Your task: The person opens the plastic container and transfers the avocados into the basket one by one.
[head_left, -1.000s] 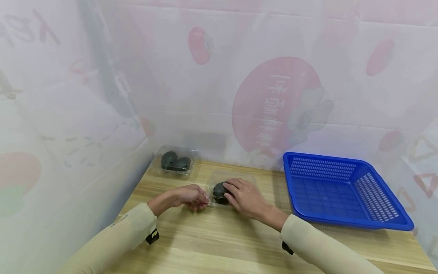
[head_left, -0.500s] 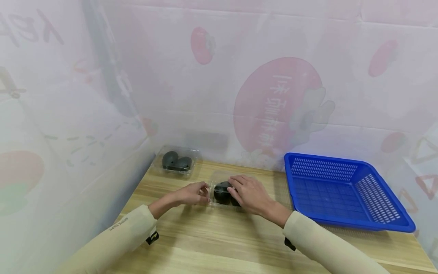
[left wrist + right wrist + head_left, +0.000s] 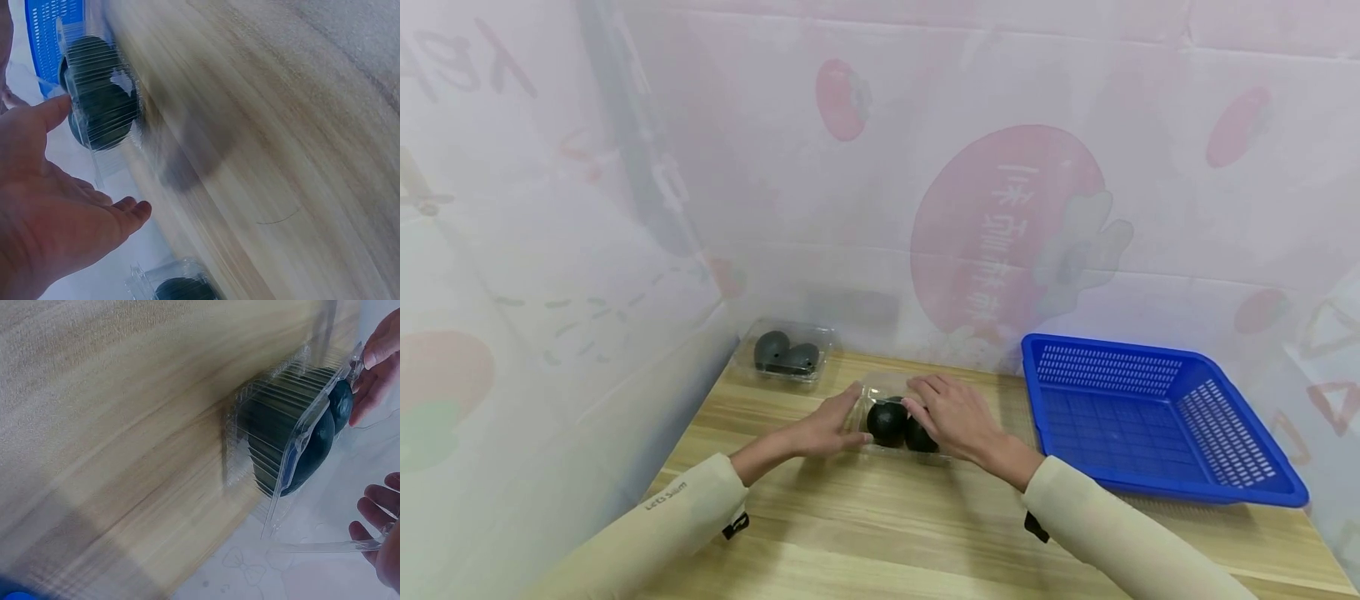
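Note:
A clear plastic clamshell box [image 3: 871, 446] stands on the table in front of me, with two smooth dark green fruits [image 3: 887, 422], avocado-like, inside. At its left end my left hand [image 3: 823, 427] has thumb and fingers spread; in the left wrist view its thumb [image 3: 55, 112] meets the box rim while the other fingers stand apart. My right hand [image 3: 955, 417] reaches over the right end, hiding part of one fruit. In the right wrist view, its fingers curl at the edge of the raised clear lid [image 3: 319, 547], which they pinch.
A second clear box [image 3: 820, 372] with two dark green fruits sits at the table's back left corner. To the right stands a blue plastic basket [image 3: 1150, 492] with slotted sides. Printed sheets [image 3: 775, 183] hang behind and to the left of the wooden table [image 3: 865, 533].
My left hand has spread its fingers from a pinch at the box's left edge. The right hand has slid slightly right, uncovering more of both fruits.

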The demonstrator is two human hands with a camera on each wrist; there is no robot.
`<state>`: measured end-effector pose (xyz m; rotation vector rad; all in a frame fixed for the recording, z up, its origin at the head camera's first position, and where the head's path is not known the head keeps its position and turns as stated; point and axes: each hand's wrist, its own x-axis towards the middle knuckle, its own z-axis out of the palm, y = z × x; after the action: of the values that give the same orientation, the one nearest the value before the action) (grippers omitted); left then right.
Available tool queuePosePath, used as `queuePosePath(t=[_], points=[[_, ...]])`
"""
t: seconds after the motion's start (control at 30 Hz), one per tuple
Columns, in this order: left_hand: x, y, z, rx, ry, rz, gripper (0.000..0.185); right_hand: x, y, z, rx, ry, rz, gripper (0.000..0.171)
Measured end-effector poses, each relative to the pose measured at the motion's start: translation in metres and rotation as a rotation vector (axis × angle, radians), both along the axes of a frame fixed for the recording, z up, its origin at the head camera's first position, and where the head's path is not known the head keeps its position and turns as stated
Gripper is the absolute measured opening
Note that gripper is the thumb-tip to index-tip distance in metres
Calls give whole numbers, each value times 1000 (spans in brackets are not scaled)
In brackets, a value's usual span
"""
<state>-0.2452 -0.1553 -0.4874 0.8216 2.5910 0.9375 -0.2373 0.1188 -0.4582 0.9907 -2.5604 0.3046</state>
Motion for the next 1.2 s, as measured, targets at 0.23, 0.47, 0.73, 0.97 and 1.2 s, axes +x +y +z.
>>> queuePosePath(t=[0.23,0.47,0.73,0.97,1.2], points=[[1,0,-4,-97,6,-28,91,-4,2,0,-61,45,-25,38],[1,4,-8,-159,34,-30,94,-9,5,0,-184,54,-59,37],[2,6,-9,-207,85,-67,94,-17,6,0,-376,-16,-151,41],[0,6,-16,-221,99,-83,95,-24,1,-2,-572,-97,-220,43],[2,9,-17,-226,96,-78,93,-31,2,-9,-792,-199,-257,46]])
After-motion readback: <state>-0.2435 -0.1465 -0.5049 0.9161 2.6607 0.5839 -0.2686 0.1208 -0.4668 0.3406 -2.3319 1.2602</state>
